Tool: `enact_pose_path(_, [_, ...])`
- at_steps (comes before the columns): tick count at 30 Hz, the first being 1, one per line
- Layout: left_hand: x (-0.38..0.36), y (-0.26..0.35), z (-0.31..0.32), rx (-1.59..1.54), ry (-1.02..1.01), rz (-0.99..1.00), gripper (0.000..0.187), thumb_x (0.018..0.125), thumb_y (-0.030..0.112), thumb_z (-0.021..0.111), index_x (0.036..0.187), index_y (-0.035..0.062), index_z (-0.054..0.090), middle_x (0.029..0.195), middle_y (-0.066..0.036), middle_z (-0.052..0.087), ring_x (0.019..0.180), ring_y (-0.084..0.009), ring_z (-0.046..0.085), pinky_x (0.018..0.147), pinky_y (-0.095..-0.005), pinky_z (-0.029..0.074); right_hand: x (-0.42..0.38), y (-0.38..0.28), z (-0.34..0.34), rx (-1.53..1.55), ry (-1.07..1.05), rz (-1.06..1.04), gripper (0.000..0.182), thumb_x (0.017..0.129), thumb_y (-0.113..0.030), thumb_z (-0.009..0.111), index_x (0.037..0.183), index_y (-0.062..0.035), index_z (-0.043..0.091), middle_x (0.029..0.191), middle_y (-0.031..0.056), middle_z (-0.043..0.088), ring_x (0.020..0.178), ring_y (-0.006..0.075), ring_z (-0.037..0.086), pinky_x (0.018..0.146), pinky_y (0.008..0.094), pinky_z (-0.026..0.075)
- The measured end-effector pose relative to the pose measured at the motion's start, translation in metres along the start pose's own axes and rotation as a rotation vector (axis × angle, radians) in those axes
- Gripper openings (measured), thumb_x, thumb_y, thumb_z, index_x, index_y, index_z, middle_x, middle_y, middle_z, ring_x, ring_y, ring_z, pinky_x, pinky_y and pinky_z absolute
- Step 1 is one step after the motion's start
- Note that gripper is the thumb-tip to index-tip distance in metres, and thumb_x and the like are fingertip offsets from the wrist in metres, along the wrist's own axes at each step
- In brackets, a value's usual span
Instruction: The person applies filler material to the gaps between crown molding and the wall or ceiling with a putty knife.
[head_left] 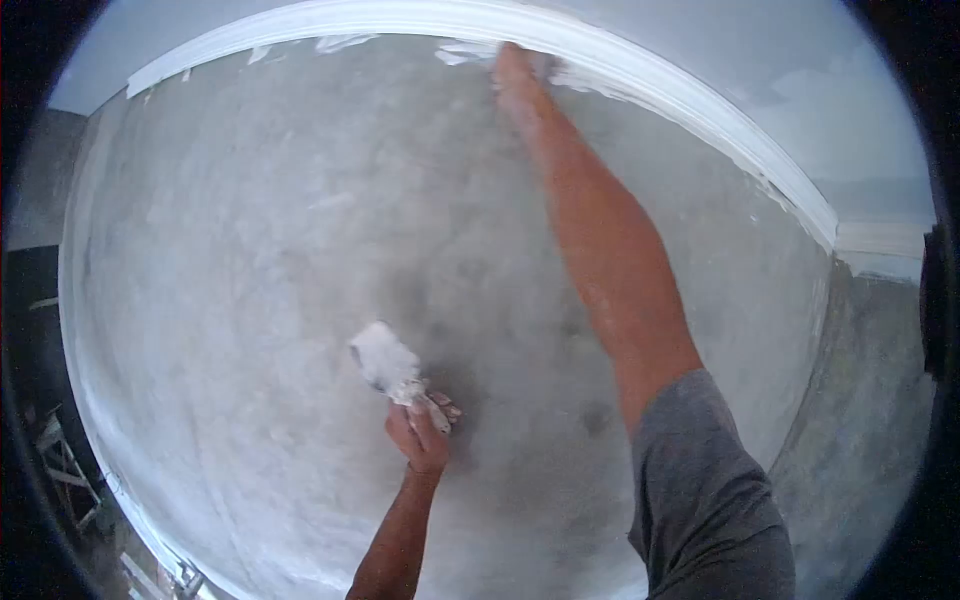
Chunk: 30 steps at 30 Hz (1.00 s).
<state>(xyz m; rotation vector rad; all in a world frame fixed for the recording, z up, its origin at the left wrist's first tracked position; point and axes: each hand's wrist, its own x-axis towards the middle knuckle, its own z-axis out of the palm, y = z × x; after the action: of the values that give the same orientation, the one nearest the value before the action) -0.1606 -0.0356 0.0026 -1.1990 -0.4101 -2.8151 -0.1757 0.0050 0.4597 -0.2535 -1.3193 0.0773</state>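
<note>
My left hand [425, 435] is closed around the handle of a putty knife [384, 358], held out in front of the grey wall. White paste covers its broad blade and the area near the grip. High up, my right hand [514, 75] reaches to the lower edge of the white cornice [620, 60]. Its fingers are bunched together, and what they hold is blurred; a greyish patch shows just to their right. White filler [600, 85] is smeared on the wall right under the cornice, on both sides of that hand.
The bare grey wall [250, 250] fills most of the view. Above the cornice lies the pale ceiling [800, 100]. A side wall [850, 400] meets it at the right. At the lower left stands a metal frame, perhaps a ladder [70, 475], beside a dark opening [35, 340].
</note>
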Motion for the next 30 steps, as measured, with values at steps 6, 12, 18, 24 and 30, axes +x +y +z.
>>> enact_pose_path(6, [0.002, 0.000, 0.003, -0.028, -0.070, 0.039, 0.040, 0.091, 0.030, 0.038, 0.098, -0.0075, 0.050, 0.069, -0.011, 0.059, 0.055, -0.0164, 0.060, 0.047, -0.0275, 0.047, -0.056, -0.057, 0.080, -0.015, -0.850, -0.024, 0.041, 0.087, -0.031, 0.037, 0.116, -0.0038, 0.049, 0.090, 0.0087, 0.058, 0.075, 0.0230, 0.054, 0.071, 0.0409, 0.046])
enact_pose_path(12, [0.003, -0.005, 0.001, -0.148, -0.104, 0.026, 0.039, 0.091, 0.029, 0.038, 0.099, -0.0079, 0.048, 0.071, -0.012, 0.059, 0.056, -0.0170, 0.059, 0.047, -0.0278, 0.048, -0.033, -0.058, 0.025, -1.047, -0.532, -0.819, 0.048, 0.082, -0.016, 0.042, 0.130, -0.0135, 0.040, 0.114, 0.0175, 0.054, 0.109, 0.0322, 0.051, 0.088, 0.0475, 0.043])
enact_pose_path(18, [0.003, 0.002, 0.005, -0.143, -0.076, 0.010, 0.039, 0.091, 0.029, 0.038, 0.099, -0.0082, 0.048, 0.071, -0.013, 0.058, 0.055, -0.0171, 0.059, 0.047, -0.0279, 0.048, 0.001, -0.033, -0.093, -1.368, -0.504, -0.875, 0.053, 0.082, -0.016, 0.042, 0.135, -0.0155, 0.033, 0.108, 0.0188, 0.057, 0.103, 0.0307, 0.054, 0.078, 0.0460, 0.046])
enact_pose_path(24, [0.003, -0.005, 0.005, -0.111, -0.044, 0.031, 0.037, 0.092, 0.027, 0.037, 0.098, -0.0075, 0.048, 0.070, -0.013, 0.058, 0.055, -0.0167, 0.058, 0.047, -0.0277, 0.048, 0.007, -0.004, -0.179, -1.435, -0.348, -0.697, 0.055, 0.083, -0.018, 0.046, 0.136, -0.0094, 0.031, 0.103, 0.0195, 0.059, 0.095, 0.0323, 0.058, 0.077, 0.0433, 0.048])
enact_pose_path(30, [0.004, 0.024, -0.002, 0.125, -0.174, -0.051, 0.034, 0.094, 0.026, 0.036, 0.099, -0.0050, 0.050, 0.067, -0.010, 0.056, 0.053, -0.0143, 0.056, 0.044, -0.0278, 0.047, -0.123, 0.019, -0.256, -0.008, -0.938, 0.053, 0.031, 0.082, -0.025, 0.050, 0.102, -0.0015, 0.053, 0.059, -0.0007, 0.048, 0.052, 0.0063, 0.045, 0.044, 0.0216, 0.034])
